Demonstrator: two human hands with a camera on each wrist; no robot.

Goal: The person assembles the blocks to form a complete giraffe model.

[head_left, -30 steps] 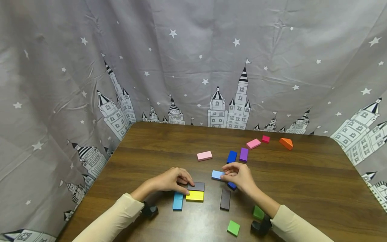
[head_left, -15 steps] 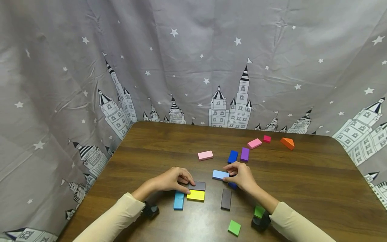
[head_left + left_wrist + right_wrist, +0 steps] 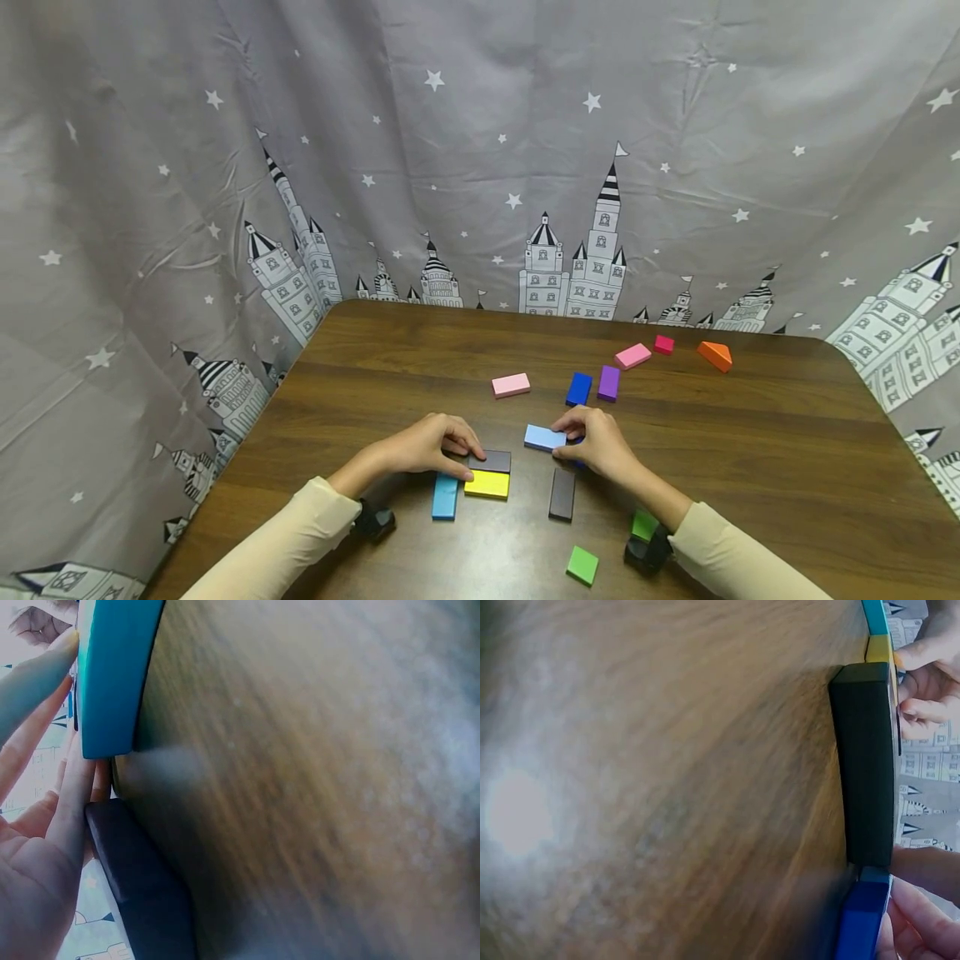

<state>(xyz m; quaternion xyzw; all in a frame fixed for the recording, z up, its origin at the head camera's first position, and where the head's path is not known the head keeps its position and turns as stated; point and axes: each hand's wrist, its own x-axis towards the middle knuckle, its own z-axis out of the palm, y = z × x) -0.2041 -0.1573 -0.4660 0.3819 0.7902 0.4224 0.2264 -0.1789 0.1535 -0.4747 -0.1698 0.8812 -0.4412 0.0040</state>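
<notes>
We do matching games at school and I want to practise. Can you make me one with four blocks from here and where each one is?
Blocks:
1. light blue block
2. yellow block
3. orange block
4. purple block

Places, in the head view:
A. near the far edge of the table
B. alongside a gray block
C. just right of a dark blue block
D. pinched by the right hand

Right pairs: 1-D, 2-B, 3-A, 4-C

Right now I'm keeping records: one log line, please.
left hand: touching grey block; right hand: pinching light blue block; yellow block: beside grey
</notes>
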